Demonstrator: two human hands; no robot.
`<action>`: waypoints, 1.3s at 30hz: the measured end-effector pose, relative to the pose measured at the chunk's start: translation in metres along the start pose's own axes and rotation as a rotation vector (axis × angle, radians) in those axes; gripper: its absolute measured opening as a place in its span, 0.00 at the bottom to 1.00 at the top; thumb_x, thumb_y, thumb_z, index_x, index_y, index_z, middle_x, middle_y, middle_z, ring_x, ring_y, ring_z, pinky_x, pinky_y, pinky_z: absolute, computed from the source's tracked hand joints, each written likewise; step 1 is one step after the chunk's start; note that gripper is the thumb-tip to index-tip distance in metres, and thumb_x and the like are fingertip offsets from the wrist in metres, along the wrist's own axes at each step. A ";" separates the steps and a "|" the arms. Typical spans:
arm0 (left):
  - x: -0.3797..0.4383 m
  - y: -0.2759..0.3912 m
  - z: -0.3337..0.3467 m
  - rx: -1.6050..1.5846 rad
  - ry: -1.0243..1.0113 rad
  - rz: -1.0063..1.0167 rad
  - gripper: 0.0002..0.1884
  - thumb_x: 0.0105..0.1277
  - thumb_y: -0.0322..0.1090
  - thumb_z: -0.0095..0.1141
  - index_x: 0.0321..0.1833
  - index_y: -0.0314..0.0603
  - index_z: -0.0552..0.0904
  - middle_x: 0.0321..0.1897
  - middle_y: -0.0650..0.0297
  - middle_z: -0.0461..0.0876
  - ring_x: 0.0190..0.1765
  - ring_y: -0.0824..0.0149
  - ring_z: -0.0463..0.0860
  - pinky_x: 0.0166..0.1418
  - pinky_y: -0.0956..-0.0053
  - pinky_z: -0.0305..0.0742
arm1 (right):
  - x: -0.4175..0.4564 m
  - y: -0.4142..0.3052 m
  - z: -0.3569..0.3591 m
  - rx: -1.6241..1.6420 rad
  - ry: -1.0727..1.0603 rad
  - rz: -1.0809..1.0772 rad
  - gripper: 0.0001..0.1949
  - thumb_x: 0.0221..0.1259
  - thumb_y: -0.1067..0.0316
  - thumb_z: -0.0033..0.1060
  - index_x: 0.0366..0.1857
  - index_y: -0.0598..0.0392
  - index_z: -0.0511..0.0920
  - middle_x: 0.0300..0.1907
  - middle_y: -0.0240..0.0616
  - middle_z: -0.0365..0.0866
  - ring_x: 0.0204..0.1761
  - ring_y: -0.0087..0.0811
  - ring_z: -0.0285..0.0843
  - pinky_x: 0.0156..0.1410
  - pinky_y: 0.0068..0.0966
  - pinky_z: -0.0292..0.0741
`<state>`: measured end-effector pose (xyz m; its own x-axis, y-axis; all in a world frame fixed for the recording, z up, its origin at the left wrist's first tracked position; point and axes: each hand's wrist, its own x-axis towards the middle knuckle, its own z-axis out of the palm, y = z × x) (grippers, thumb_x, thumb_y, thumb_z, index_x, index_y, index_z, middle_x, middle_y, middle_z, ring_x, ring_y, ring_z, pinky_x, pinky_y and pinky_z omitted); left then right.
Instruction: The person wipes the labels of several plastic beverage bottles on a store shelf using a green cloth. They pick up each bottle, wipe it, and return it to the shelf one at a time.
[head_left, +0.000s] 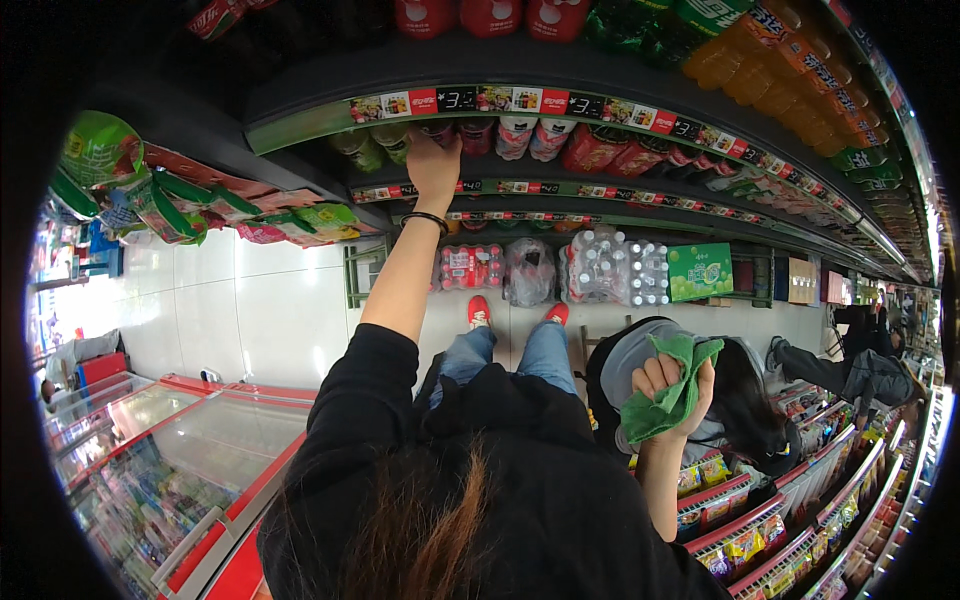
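Observation:
My left hand (435, 163) reaches under a shelf edge, at the front row of drinks on a lower shelf. Its fingers touch or nearly touch a dark purple drink bottle (443, 135); the fingertips are partly hidden, so I cannot tell whether they grip it. Just left of the hand is a green drink bottle (391, 141), and on the other side stands a dark red bottle (476, 136). Raised at the right and away from the shelf, my right hand (694, 401) is closed around a crumpled green cloth (660, 409).
Shrink-wrapped bottle packs (471, 267) and a green carton (700, 271) sit beneath the shelf, before my feet. Close on my right, a person (739, 382) bends towards the snack racks (739, 540). A red-edged chest freezer (187, 450) stands behind left. Hanging snack bags (169, 202) flank the shelf.

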<state>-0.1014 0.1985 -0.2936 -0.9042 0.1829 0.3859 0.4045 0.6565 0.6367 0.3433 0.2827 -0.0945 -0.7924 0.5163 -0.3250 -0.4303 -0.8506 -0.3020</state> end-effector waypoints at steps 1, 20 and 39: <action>0.001 0.002 0.002 0.024 0.007 -0.040 0.41 0.60 0.48 0.74 0.65 0.24 0.66 0.34 0.41 0.87 0.39 0.41 0.89 0.37 0.54 0.86 | 0.001 0.002 0.001 0.021 -0.021 0.012 0.25 0.80 0.43 0.39 0.40 0.56 0.78 0.24 0.32 0.66 0.26 0.27 0.58 0.37 0.30 0.58; 0.016 0.012 -0.024 0.273 0.036 0.081 0.30 0.55 0.57 0.75 0.50 0.40 0.84 0.32 0.53 0.89 0.35 0.47 0.90 0.36 0.53 0.85 | -0.003 0.017 0.010 0.044 -0.270 0.009 0.32 0.67 0.30 0.58 0.47 0.55 0.77 0.35 0.32 0.70 0.38 0.28 0.64 0.46 0.30 0.66; -0.097 0.090 -0.211 -1.101 -0.187 -0.213 0.32 0.63 0.25 0.75 0.66 0.39 0.69 0.52 0.63 0.82 0.54 0.70 0.83 0.61 0.75 0.78 | 0.035 0.067 0.014 0.091 -0.573 -0.067 0.49 0.64 0.16 0.44 0.76 0.50 0.68 0.72 0.45 0.73 0.72 0.51 0.71 0.76 0.57 0.68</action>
<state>0.0520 0.0852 -0.1330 -0.9377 0.3118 0.1530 0.0571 -0.2961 0.9534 0.2803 0.2423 -0.1137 -0.8587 0.4545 0.2366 -0.5030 -0.8360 -0.2193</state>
